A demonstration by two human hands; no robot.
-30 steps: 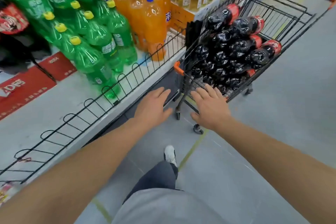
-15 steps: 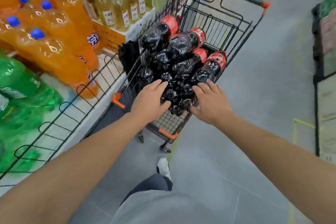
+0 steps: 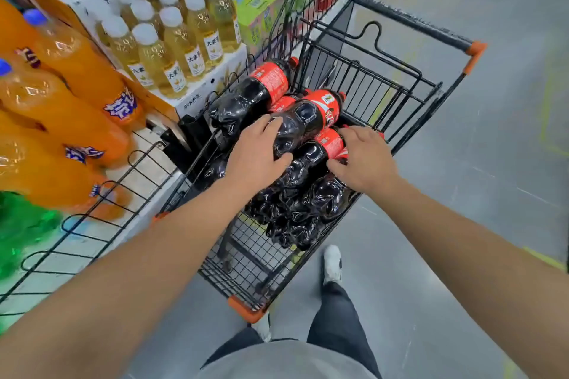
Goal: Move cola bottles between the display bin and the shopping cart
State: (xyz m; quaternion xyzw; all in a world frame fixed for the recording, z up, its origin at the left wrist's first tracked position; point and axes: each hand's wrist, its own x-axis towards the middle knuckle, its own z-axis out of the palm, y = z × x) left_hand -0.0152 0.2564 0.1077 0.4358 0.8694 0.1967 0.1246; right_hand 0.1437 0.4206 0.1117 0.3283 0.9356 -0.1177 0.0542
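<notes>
A black wire shopping cart (image 3: 397,19) with orange corners stands in front of me, with several dark cola bottles lying in it. My left hand (image 3: 255,154) grips the lower body of the topmost cola bottle (image 3: 308,114), fingers over it and thumb along its side. My right hand (image 3: 365,160) curls over the red label of a second cola bottle (image 3: 315,151) just beside it. Another cola bottle (image 3: 258,88) lies against the cart's left wall. More bottles are piled under these, partly hidden.
On the left runs a display shelf with a black wire front rail (image 3: 92,224). It holds orange soda bottles (image 3: 61,101), pale tea bottles (image 3: 172,40) and blurred green bottles (image 3: 21,224). Grey floor (image 3: 477,194) lies to the right. My shoe (image 3: 332,264) is by the cart.
I have stepped up to the cart and the view has swung right. Both hands went from hovering at the cart's near end to lying on bottles in the pile.
</notes>
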